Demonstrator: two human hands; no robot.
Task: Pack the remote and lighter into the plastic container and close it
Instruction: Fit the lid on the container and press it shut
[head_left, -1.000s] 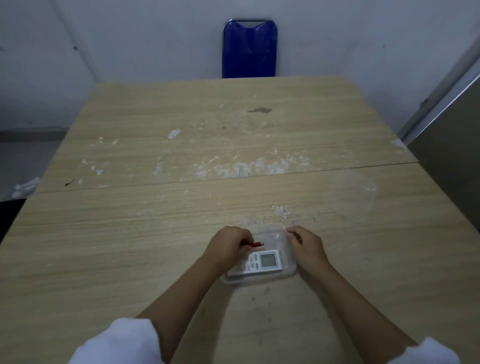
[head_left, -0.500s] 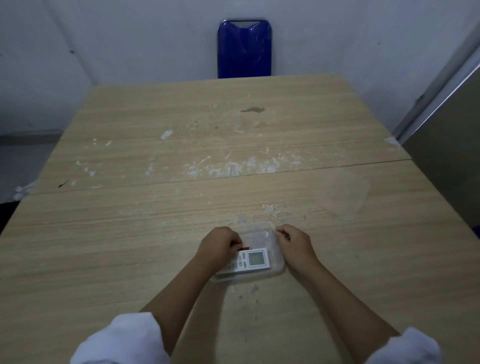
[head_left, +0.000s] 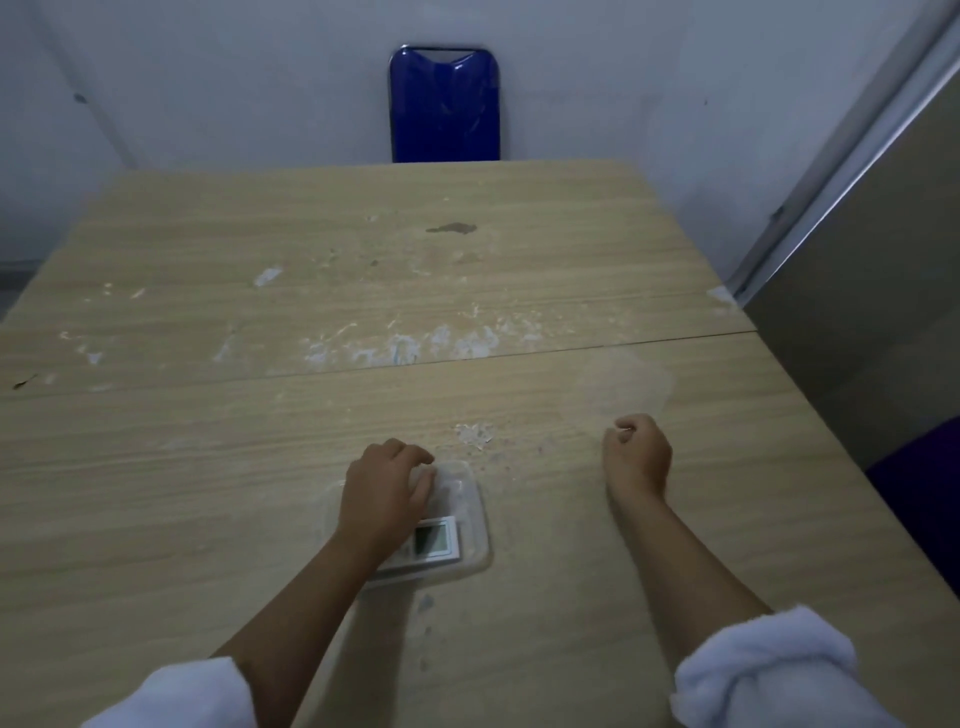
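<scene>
- The plastic container (head_left: 475, 512) is a clear shallow tray lying on the wooden table (head_left: 208, 467), near the front edge, with no lid on it.
- The remote (head_left: 439, 540) lies flat inside the container, its small screen facing up; its left part is hidden under the wrist.
- The lighter cannot be made out; the spot inside the container where the palm lies is covered.
- The left hand (head_left: 384, 491) lies palm down over the left half of the container, fingers (head_left: 410, 454) bent and close together, tips at the container's far rim. Whether they pinch anything underneath cannot be told.
- The right hand (head_left: 638, 452) is well to the right of the container, apart from it, fingers curled into a loose fist, holding nothing that shows.
- Just beyond the right hand, further right of the container, a clear lid (head_left: 631, 379) lies flat on the table, faint and hard to trace.
- White sleeves (head_left: 763, 670) are rolled up on both forearms.
- The table is light wood grain, with a seam running across it beyond the container, white scuffs and flecks along that seam, and a dark stain (head_left: 451, 227) further off.
- Behind the table's far edge stands a blue chair back (head_left: 445, 104) against a pale wall (head_left: 208, 78).
- To the right of the container the table ends beside a grey panel with a metal frame (head_left: 857, 145).
- Bare tabletop lies to the left of the container and beyond it.
</scene>
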